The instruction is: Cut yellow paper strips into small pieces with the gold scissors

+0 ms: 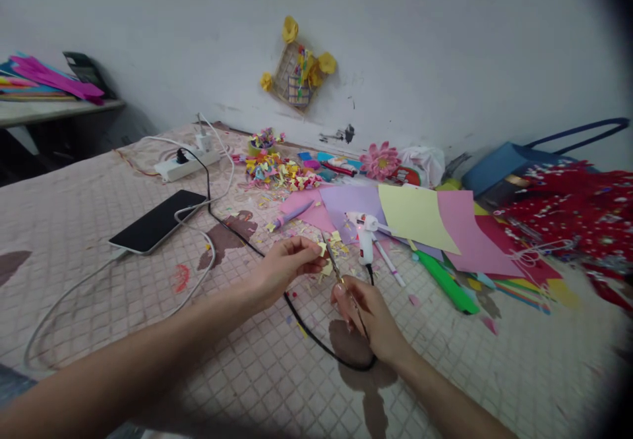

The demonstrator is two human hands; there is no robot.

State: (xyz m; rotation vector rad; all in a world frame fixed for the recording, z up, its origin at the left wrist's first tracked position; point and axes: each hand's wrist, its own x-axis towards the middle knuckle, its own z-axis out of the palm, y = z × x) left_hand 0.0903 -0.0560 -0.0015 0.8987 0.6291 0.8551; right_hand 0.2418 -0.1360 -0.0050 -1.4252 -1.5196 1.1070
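A: How far along was the cutting?

B: Well under way, I judged. A heap of multicoloured paper cuttings [279, 174] lay beyond the hot glue gun [366, 244] and to its left, and pale yellow scraps [336, 236] littered the desk [445, 353] just left of it.

A: And what was left?

B: The paper piece [322, 249] in hand, at least. Right of the glue gun, a pale yellow sheet [418, 215] looked uncut where it showed.

A: Where was that piece, and how was each grip?

B: Left of the glue gun. The left hand's [297, 258] grip pinched it between thumb and fingers; the right hand's [368, 310] was closed around the scissors [334, 265], their blades right beside the piece. Whether those were parted, I couldn't tell.

A: How did it look?

B: Small and pale yellow, its outline too tiny to make out.
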